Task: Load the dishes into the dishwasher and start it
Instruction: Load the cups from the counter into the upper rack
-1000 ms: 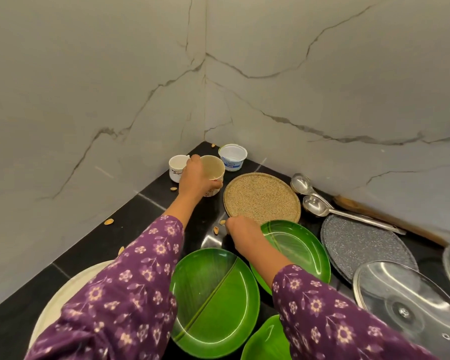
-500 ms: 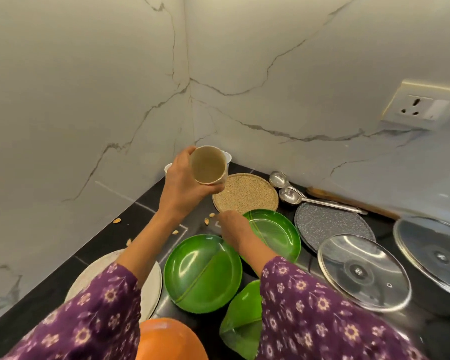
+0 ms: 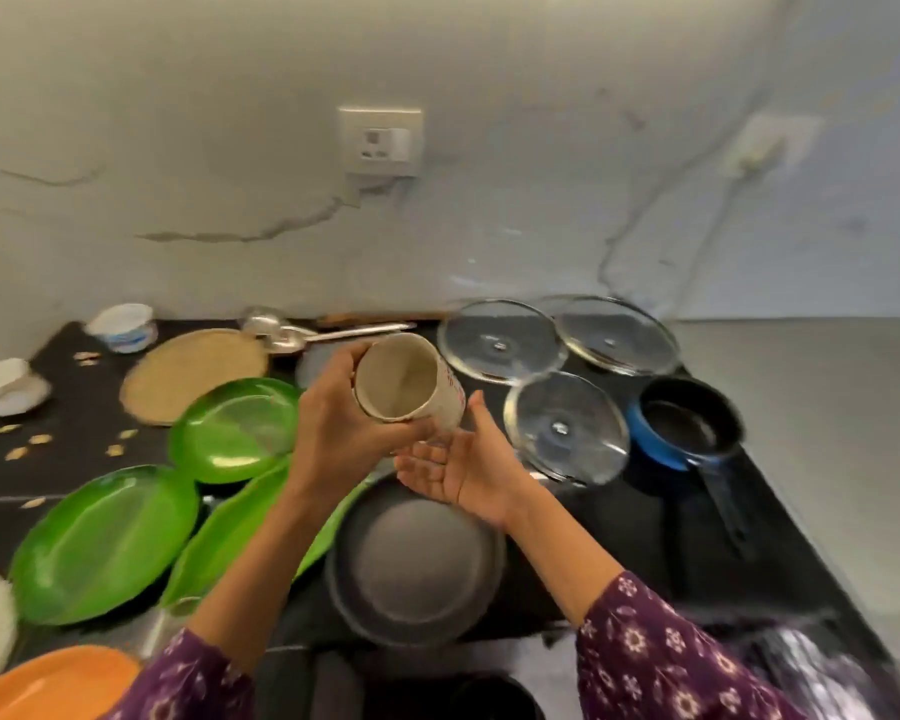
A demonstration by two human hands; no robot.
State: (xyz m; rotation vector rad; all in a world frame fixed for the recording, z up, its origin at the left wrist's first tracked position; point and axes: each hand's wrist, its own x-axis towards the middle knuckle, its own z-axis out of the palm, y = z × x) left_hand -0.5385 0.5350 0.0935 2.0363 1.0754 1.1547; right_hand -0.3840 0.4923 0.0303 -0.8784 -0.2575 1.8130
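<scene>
Now that the cup (image 3: pixel 406 379) is off the tabletop's (image 3: pixel 619 537) far corner and held above the grey pan (image 3: pixel 417 558), one dish is bound for the dishwasher, which is out of view. My left hand (image 3: pixel 333 433) grips it tilted, mouth toward me; my right hand (image 3: pixel 463 470) waits just below it, palm up, fingers spread, empty.
</scene>
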